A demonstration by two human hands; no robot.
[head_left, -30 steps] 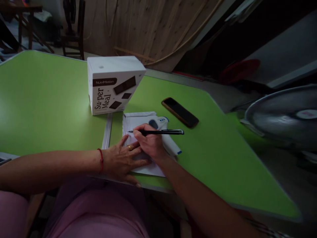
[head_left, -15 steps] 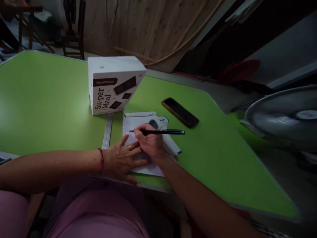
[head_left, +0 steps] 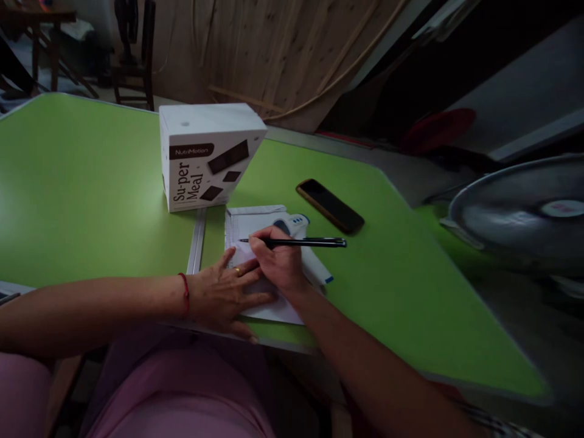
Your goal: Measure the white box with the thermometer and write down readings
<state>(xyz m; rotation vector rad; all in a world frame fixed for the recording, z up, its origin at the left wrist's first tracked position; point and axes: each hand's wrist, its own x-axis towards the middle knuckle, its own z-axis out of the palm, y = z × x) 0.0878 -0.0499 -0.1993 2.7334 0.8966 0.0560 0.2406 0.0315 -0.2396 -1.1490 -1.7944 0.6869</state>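
A white notepad (head_left: 246,224) lies near the front edge of the green table, with faint writing along its left side. My left hand (head_left: 228,292) rests flat across it, fingers spread, a gold ring and a red cord bracelet showing. In my right hand (head_left: 280,261) is a black pen (head_left: 310,242), its tip at the paper close to my left thumb. A white and blue handheld thermometer (head_left: 314,267) lies on the pad's right side, partly covered by my right hand. Much of the lower page is hidden beneath my hands.
A white meal box (head_left: 205,152) stands upright behind the notepad, across a metal seam in the green table (head_left: 91,201). A phone (head_left: 331,205) lies to the right. Beyond the table's right edge is a large fan (head_left: 515,207); a wooden chair (head_left: 134,73) stands behind.
The pen's back end has swung slightly to the right within my right hand. My left hand stays in place on the notepad, and the whole view has shifted a little.
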